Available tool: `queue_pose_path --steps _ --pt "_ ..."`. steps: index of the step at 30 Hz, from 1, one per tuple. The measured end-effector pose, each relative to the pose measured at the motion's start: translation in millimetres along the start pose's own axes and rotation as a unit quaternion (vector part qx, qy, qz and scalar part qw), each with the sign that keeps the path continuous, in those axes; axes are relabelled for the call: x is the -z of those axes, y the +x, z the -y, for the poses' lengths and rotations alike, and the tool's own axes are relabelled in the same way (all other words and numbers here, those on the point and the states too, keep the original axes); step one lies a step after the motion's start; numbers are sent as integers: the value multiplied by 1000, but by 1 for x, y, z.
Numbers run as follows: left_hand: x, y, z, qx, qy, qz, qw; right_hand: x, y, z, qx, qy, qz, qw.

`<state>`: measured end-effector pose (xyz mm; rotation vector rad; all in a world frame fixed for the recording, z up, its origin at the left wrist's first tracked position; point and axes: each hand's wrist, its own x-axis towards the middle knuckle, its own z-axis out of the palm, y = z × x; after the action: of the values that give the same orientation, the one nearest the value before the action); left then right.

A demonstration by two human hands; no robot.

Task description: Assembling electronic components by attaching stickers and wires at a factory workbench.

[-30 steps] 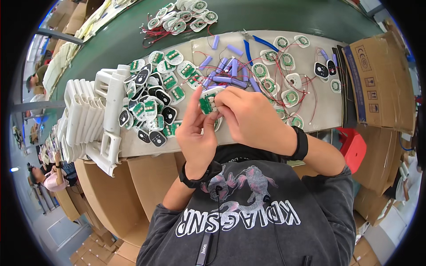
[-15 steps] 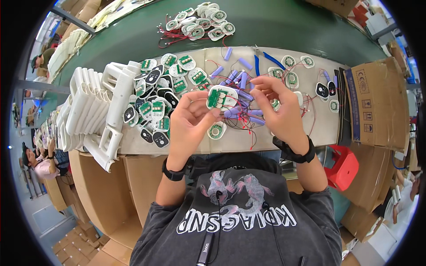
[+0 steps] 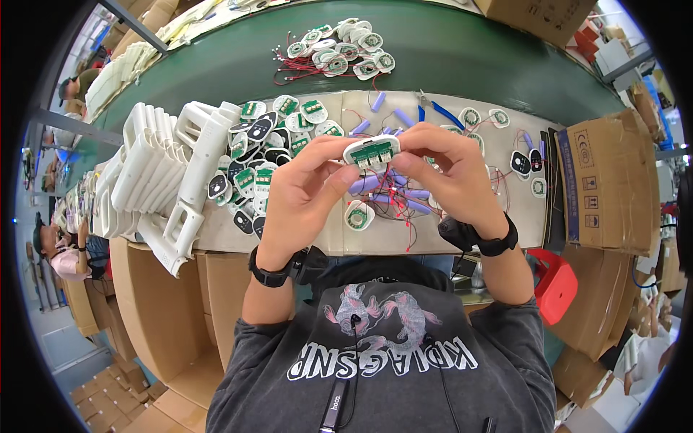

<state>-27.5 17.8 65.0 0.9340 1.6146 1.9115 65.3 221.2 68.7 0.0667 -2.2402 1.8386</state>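
Between both hands I hold a white oval plastic panel with a green circuit board [image 3: 372, 153] that carries several white connectors. My left hand [image 3: 307, 191] pinches its left edge between thumb and fingers. On its right edge are the thumb and fingertips of my right hand [image 3: 451, 173]. Beneath lie purple cylindrical batteries [image 3: 415, 207] with red and black wires, partly hidden by my hands. A white disc with a ring-shaped green board [image 3: 359, 215] rests on the table just below the held panel.
Left stand stacked white plastic frames [image 3: 148, 169], beside a heap of circuit-board panels [image 3: 245, 180]. Blue-handled pliers [image 3: 439, 110] lie behind my right hand. More wired discs [image 3: 346, 50] sit on the green belt [image 3: 216, 68]. A cardboard box [image 3: 606, 184] and red stool [image 3: 556, 289] are at right.
My right hand has moved left onto the panel, which both hands now grip. The panel has tilted, its connectors facing me more. The whole view has shifted slightly.
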Motion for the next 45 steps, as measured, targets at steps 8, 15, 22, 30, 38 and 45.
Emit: queue_pose_path --steps 8,15,22,30,38,45 --pt "-6 3 2 -101 -81 61 990 6 6 25 40 98 -13 994" --pt "-11 12 41 -33 -25 38 998 62 -4 90 95 184 -181 961" --pt "-21 -14 86 24 124 0 992 219 -80 177 258 151 -263 917" --pt "-29 -21 97 86 36 25 995 382 -166 235 233 -83 -419 874" --pt "-28 -21 97 98 32 13 995 415 -187 182 -140 -448 -501 727" --pt "-24 -23 107 106 55 27 992 412 -197 142 -266 -438 -430 743"
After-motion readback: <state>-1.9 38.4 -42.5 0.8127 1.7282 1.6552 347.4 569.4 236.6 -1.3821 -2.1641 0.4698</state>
